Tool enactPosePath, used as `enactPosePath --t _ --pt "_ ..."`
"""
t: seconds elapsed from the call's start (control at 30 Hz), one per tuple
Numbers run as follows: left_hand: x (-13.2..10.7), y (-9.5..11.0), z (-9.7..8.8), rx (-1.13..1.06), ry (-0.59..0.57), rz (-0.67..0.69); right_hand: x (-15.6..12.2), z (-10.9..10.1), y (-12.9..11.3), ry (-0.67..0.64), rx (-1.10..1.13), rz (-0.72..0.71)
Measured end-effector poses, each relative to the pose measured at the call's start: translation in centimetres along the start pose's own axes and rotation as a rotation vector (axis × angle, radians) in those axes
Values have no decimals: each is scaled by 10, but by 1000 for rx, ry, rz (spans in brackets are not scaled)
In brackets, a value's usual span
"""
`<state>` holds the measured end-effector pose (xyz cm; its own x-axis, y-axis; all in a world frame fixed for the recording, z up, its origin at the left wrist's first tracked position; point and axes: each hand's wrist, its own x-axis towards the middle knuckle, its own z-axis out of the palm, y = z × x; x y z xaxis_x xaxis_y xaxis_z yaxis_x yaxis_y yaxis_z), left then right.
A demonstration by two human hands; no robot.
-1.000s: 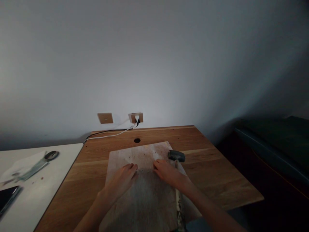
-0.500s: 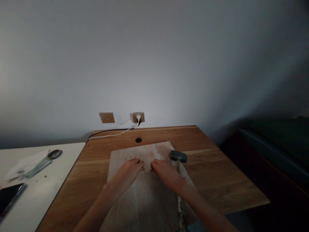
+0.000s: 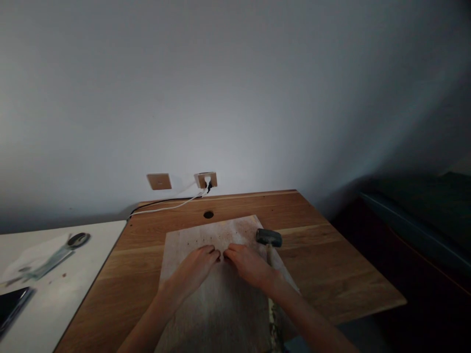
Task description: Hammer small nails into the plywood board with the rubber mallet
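Observation:
My left hand (image 3: 201, 261) and my right hand (image 3: 246, 264) come close together over a pale wooden board (image 3: 221, 309). Fingers on both are curled into a pinch, with only a narrow gap between the fingertips. Whatever they hold is too small and dim to make out. A row of small dark dots, nails or holes, runs across the board beyond my hands. A hammer (image 3: 269, 238) with a dark head and a worn, pale handle lies along the board's right side. My right forearm crosses over its handle and hides part of it.
The board lies on a brown wooden table (image 3: 331, 274) with a cable hole (image 3: 208, 214). Cables run from a wall socket (image 3: 206, 180) along the back edge. On the white table (image 3: 81, 274) at left are a roll of dark tape (image 3: 78, 239), a packet and a phone (image 3: 13, 306).
My hands have drawn closer together. A thin, light piece seen between the fingertips before no longer shows clearly. The whole view has shifted slightly.

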<state>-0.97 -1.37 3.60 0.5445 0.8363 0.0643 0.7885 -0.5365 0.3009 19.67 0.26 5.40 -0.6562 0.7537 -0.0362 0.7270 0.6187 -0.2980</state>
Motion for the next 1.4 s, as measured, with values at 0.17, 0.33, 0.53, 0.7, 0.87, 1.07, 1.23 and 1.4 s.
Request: enactPosePath --t 0.17,0.33,0.53,0.7,0.87,1.07,1.23,1.4 --pt "3 5 -52 -211 182 40 -1 -34 -1 110 142 13" --pt "4 4 -34 -227 126 -1 6 -18 4 80 242 23" --pt "-6 -3 31 -188 137 -10 2 5 14 52 304 -27" --pt "-26 -8 45 -57 180 8 -26 0 22 148 408 11" --pt "-75 -23 45 100 292 3 -84 22 53 524 276 238" --pt "-151 -33 45 310 416 15 -141 72 77 622 143 398" --pt "-174 -6 47 273 310 162 -132 73 62 487 19 520" --pt "-173 5 54 313 305 176 -91 61 49 331 169 601"
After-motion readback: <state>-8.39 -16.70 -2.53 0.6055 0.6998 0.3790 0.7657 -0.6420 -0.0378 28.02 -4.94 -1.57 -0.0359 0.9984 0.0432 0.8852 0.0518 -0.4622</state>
